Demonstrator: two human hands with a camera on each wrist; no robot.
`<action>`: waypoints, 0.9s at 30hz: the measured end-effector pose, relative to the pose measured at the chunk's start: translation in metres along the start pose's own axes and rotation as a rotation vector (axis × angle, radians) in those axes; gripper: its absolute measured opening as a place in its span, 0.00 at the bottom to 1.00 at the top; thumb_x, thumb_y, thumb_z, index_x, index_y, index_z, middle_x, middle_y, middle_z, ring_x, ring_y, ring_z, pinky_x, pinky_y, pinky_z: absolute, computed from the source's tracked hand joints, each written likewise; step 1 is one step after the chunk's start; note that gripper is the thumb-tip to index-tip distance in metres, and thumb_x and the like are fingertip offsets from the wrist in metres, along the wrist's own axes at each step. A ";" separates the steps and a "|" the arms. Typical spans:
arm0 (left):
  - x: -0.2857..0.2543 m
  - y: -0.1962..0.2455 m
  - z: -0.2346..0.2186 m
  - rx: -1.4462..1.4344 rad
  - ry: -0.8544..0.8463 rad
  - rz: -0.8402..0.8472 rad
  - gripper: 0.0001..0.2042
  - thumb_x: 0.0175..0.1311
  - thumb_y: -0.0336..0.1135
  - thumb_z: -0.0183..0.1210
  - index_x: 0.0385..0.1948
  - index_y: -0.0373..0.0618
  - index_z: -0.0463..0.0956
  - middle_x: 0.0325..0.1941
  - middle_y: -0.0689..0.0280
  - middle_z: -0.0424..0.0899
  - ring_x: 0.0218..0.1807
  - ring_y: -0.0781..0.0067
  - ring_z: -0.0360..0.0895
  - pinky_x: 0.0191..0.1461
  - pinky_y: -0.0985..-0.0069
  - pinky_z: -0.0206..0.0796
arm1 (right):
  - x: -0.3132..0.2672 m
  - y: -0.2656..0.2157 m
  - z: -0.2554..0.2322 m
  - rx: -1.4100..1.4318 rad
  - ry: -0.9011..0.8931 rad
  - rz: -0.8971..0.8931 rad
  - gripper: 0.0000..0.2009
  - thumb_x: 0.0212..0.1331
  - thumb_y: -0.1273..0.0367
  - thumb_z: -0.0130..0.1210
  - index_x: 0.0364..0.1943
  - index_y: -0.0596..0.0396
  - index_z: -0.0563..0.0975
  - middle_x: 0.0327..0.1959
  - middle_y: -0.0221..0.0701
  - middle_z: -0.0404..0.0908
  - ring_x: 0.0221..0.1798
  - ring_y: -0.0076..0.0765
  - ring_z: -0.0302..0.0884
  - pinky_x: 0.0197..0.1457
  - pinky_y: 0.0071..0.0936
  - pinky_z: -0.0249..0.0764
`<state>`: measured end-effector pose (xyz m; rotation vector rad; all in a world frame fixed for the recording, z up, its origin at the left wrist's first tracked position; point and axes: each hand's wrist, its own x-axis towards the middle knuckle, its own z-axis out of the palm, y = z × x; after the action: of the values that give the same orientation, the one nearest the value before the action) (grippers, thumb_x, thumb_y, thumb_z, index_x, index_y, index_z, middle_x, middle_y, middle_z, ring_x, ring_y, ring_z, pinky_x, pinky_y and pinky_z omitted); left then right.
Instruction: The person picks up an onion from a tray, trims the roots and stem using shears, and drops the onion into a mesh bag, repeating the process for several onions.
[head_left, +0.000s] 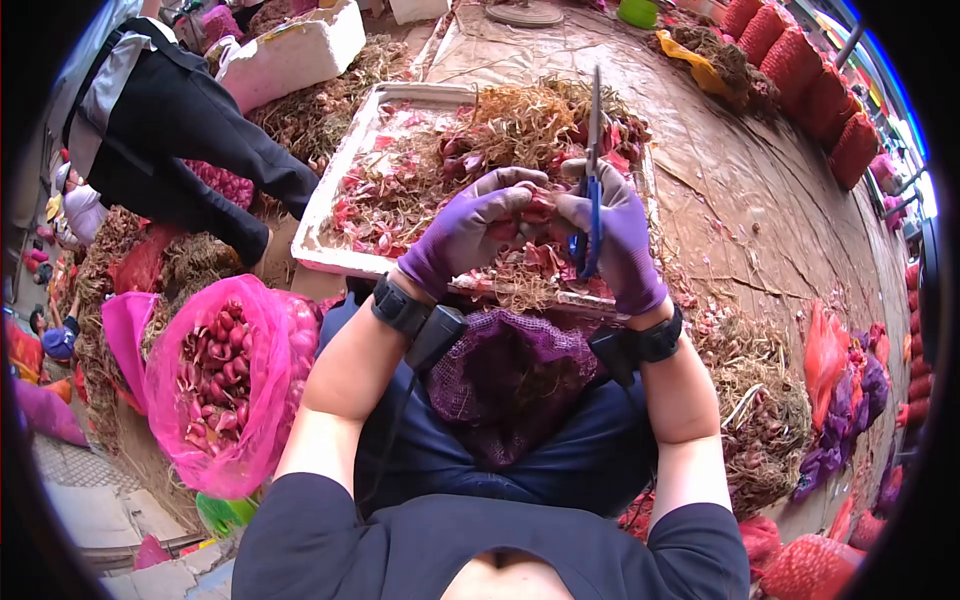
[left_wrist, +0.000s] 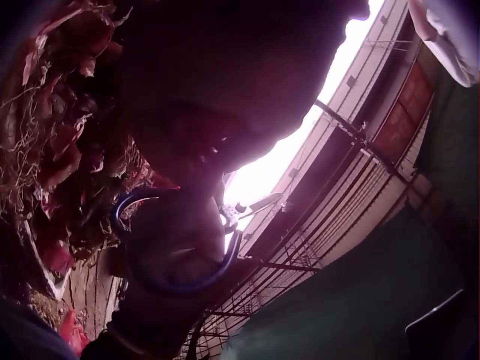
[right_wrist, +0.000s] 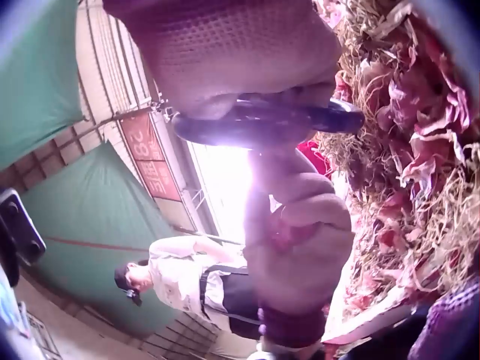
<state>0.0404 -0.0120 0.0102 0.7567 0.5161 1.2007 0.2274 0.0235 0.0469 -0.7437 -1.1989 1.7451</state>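
Observation:
Both hands wear purple gloves and meet over a white tray (head_left: 330, 255) of red shallots, skins and dry roots. My left hand (head_left: 478, 225) pinches a red shallot (head_left: 537, 209) with curled fingers. My right hand (head_left: 612, 235) grips blue-handled scissors (head_left: 590, 190), blades pointing up and away, while its fingertips touch the same shallot. In the left wrist view the blue scissor handle (left_wrist: 176, 251) loops round the gloved right hand (left_wrist: 176, 232). In the right wrist view the dark scissor handle (right_wrist: 262, 120) crosses below my right palm, with the left hand (right_wrist: 300, 240) beyond it.
A purple mesh bag (head_left: 510, 380) lies on my lap. A pink bag of peeled shallots (head_left: 220, 385) stands at my left. A person in black (head_left: 170, 130) stands beyond the tray near a white foam box (head_left: 300, 45). Red mesh sacks (head_left: 800, 70) line the far right, on brown cardboard.

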 end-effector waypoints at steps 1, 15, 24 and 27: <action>-0.002 0.004 0.002 0.135 0.029 -0.030 0.12 0.70 0.35 0.52 0.51 0.43 0.72 0.42 0.66 0.82 0.43 0.79 0.79 0.42 0.82 0.70 | 0.003 0.006 -0.003 -0.191 0.049 -0.103 0.19 0.54 0.76 0.59 0.51 0.60 0.71 0.28 0.23 0.75 0.29 0.17 0.75 0.34 0.17 0.74; -0.010 0.016 -0.012 0.199 0.382 0.122 0.10 0.71 0.37 0.52 0.49 0.46 0.73 0.43 0.67 0.82 0.40 0.79 0.79 0.42 0.80 0.73 | 0.012 0.013 -0.005 -1.052 0.106 -0.438 0.33 0.46 0.48 0.67 0.47 0.59 0.71 0.29 0.38 0.77 0.31 0.42 0.77 0.38 0.38 0.72; -0.009 0.018 -0.008 0.176 0.353 0.121 0.12 0.70 0.38 0.53 0.50 0.45 0.73 0.43 0.67 0.81 0.41 0.78 0.79 0.45 0.77 0.74 | 0.006 0.013 0.006 -1.125 -0.021 -0.086 0.27 0.47 0.47 0.67 0.36 0.58 0.73 0.23 0.34 0.77 0.27 0.38 0.76 0.34 0.33 0.71; -0.007 0.013 -0.016 0.251 0.325 0.133 0.13 0.72 0.39 0.50 0.51 0.44 0.72 0.43 0.66 0.81 0.41 0.78 0.79 0.45 0.77 0.75 | 0.010 0.018 0.003 -0.911 0.081 -0.055 0.25 0.49 0.49 0.66 0.35 0.57 0.75 0.23 0.32 0.77 0.27 0.32 0.77 0.35 0.30 0.72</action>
<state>0.0181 -0.0127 0.0092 0.8216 0.9093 1.4088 0.2144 0.0284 0.0316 -1.2589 -1.9440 1.0474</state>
